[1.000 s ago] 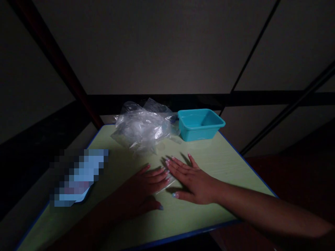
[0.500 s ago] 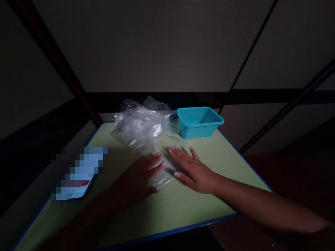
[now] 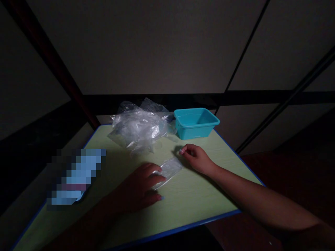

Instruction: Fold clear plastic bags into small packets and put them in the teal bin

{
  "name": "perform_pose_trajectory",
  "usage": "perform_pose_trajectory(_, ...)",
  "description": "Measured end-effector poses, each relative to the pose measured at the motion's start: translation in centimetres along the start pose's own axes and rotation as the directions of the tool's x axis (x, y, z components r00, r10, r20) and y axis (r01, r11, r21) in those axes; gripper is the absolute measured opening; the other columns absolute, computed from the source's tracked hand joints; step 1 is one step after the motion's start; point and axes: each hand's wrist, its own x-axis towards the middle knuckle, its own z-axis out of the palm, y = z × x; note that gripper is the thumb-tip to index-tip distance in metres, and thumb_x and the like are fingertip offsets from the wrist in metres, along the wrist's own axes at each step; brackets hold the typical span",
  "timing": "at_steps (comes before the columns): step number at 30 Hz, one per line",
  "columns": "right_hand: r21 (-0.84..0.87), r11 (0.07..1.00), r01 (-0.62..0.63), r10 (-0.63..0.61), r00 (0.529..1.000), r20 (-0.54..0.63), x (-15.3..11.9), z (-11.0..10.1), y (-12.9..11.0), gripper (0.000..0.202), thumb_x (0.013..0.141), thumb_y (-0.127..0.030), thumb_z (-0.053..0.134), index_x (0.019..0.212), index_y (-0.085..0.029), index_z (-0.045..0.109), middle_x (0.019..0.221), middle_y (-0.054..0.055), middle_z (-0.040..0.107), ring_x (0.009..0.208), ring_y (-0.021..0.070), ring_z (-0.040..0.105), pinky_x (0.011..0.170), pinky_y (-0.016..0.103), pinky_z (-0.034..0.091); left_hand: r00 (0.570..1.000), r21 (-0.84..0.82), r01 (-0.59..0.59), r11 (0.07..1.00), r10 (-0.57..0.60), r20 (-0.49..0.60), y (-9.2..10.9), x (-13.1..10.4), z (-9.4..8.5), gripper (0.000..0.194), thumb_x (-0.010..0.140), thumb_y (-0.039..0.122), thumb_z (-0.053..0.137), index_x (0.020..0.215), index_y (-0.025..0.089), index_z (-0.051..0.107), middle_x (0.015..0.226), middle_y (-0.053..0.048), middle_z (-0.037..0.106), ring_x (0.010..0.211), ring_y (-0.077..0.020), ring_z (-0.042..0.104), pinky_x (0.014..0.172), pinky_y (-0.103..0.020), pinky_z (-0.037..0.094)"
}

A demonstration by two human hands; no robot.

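A flattened clear plastic bag lies folded narrow on the table between my hands. My left hand rests over its near left end, fingers apart and thumb stretched out. Past the far right end, my right hand is closed, thumb and fingertips pinched together. Whether anything thin sits in that pinch is too small to make out. Behind my hands is a heap of crumpled clear plastic bags.
A turquoise plastic basin stands at the back right of the pale green table, which has a blue edge. On the left lies a phone-like device, its screen blurred out. A panelled wall rises behind.
My right hand has lifted off the plastic bag and gone from flat fingers to a pinch beyond its far end. My left hand has shifted slightly nearer, and more of the bag shows.
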Motion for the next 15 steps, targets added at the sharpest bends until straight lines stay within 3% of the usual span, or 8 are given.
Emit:
perform_pose_trajectory(2,0.082,0.997,-0.01,0.011,1.0,-0.001,-0.2,0.1,-0.6,0.024,0.076,-0.044,0.057,0.074,-0.021,0.058,0.072,0.002,0.058,0.067,0.0174,0.052,0.068,0.037,0.046,0.999,-0.015,0.031,0.999,-0.031,-0.023,0.1,0.2,0.0,0.044,0.089,0.053,0.052,0.116,0.019,0.06,0.118,-0.012,0.057,0.107,-0.0277,0.053,0.09,-0.042,0.046)
perform_pose_trajectory(4,0.279,0.958,-0.072,0.077,0.997,-0.007,-0.4,-0.2,-1.3,0.021,0.076,-0.042,0.058,0.079,-0.021,0.057,0.083,0.003,0.061,0.071,0.0166,0.055,0.068,0.037,0.05,0.999,-0.013,0.038,0.999,-0.038,-0.026,0.2,0.4,0.0,0.043,0.087,0.052,0.054,0.114,0.019,0.06,0.116,-0.012,0.057,0.106,-0.0274,0.052,0.09,-0.042,0.045)
perform_pose_trajectory(8,0.653,0.715,-0.251,0.275,0.959,0.067,-0.3,-1.5,-2.0,0.014,0.069,-0.03,0.067,0.078,-0.022,0.06,0.08,0.0,0.058,0.076,0.0171,0.056,0.07,0.042,0.056,1.0,0.007,0.005,1.0,-0.005,-0.012,0.3,0.7,0.1,0.048,0.085,0.053,0.058,0.119,0.019,0.057,0.122,-0.012,0.056,0.112,-0.0295,0.05,0.097,-0.045,0.04)
perform_pose_trajectory(15,0.689,0.612,-0.388,0.347,0.915,0.207,0.1,-2.2,-1.5,0.01,0.08,-0.029,0.057,0.082,-0.021,0.063,0.08,0.002,0.061,0.083,0.0203,0.06,0.069,0.043,0.057,1.0,0.0,-0.008,1.0,0.008,-0.001,0.5,0.9,0.6,0.058,0.083,0.062,0.056,0.123,0.019,0.055,0.125,-0.013,0.056,0.116,-0.0312,0.048,0.103,-0.047,0.035)
